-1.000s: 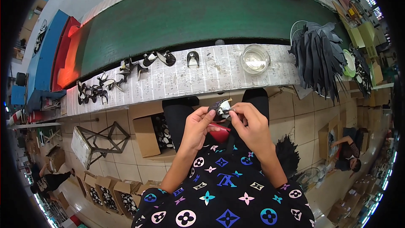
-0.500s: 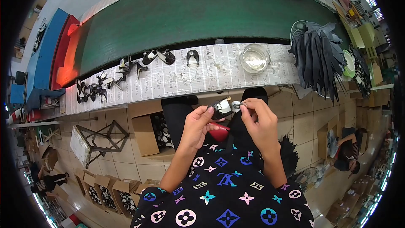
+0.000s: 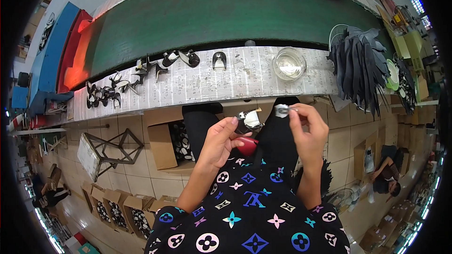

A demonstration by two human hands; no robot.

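My left hand (image 3: 221, 141) holds a small black and white shoe-strap piece (image 3: 249, 120) in front of my lap. My right hand (image 3: 306, 131) is raised to the right of it and pinches a small silver metal piece (image 3: 281, 110) between thumb and fingers. The two pieces are apart. A red object (image 3: 246, 146) lies on my lap under my left hand, partly hidden. Ahead, a paper-covered bench (image 3: 197, 84) carries a row of black strap pieces (image 3: 141, 73) and a glass bowl (image 3: 289, 64).
A green conveyor belt (image 3: 226, 14) runs behind the bench. Dark leaf-shaped pieces (image 3: 360, 66) hang in a bunch at right. An open cardboard box (image 3: 165, 138) of pieces stands by my left knee, a metal stand (image 3: 110, 153) beside it. A person (image 3: 386, 178) sits at lower right.
My right hand has pulled away to the right with the silver piece, separating it from the strap piece that my left hand keeps holding.
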